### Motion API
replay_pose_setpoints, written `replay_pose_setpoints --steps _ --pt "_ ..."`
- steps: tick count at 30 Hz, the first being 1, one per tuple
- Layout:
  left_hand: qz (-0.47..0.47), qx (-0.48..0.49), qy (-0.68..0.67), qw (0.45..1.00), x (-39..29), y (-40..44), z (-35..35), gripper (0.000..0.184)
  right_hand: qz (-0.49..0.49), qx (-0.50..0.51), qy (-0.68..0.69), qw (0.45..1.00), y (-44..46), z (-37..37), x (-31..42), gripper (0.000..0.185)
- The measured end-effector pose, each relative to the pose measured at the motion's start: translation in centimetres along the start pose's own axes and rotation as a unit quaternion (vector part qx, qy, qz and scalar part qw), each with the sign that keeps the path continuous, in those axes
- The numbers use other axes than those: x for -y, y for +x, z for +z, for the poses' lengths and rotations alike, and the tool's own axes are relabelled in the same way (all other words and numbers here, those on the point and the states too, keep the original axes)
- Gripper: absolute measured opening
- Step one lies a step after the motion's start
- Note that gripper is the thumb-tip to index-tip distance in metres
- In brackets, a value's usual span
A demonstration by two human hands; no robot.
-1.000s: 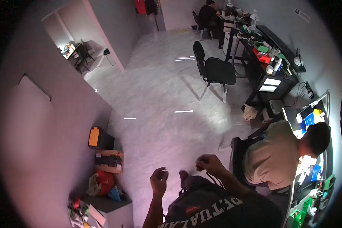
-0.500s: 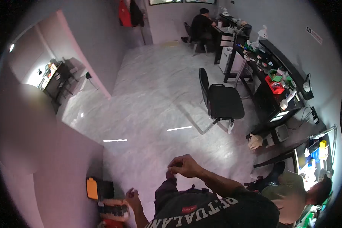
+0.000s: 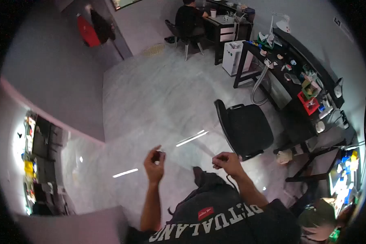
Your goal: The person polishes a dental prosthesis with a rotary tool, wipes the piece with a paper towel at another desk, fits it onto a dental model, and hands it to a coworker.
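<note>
My left hand (image 3: 154,162) is raised in front of my body, above the tiled floor. Its fingers curl toward the thumb around a small pale spot too tiny to name. To the right, my right hand (image 3: 228,163) is closed in a pinch, and whatever it may hold is hidden. The hands are apart, and neither touches any furniture. In the view, a black office chair (image 3: 248,128) lies just beyond my right hand. My dark shirt (image 3: 232,223) with white lettering fills the bottom.
Along the right wall runs a black workbench (image 3: 280,61) with a red bin (image 3: 308,102) and a lamp (image 3: 284,25). One person (image 3: 190,20) sits at the far desk; another person (image 3: 318,217) sits at bottom right by a lit bench. A grey partition (image 3: 65,61) stands left.
I have moved forward over the floor, and the black chair looks closer. My left hand has risen into the middle; my right hand now sits farther right. The orange-and-black box has left view.
</note>
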State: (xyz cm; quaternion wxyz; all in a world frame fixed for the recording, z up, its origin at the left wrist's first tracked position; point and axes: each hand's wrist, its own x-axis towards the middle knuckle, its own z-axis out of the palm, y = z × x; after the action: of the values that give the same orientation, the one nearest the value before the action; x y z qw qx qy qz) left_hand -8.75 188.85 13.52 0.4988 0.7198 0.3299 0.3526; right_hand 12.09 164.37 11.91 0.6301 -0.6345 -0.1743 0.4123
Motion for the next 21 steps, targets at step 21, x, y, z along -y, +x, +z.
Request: replay_pose_setpoints --steps 21 --pt "-0.109 0.235 -0.024 0.966 12.1 80.2 20.0 0.015 -0.016 -0.124 0.08 0.989 65.1 0.6 24.6 0.019"
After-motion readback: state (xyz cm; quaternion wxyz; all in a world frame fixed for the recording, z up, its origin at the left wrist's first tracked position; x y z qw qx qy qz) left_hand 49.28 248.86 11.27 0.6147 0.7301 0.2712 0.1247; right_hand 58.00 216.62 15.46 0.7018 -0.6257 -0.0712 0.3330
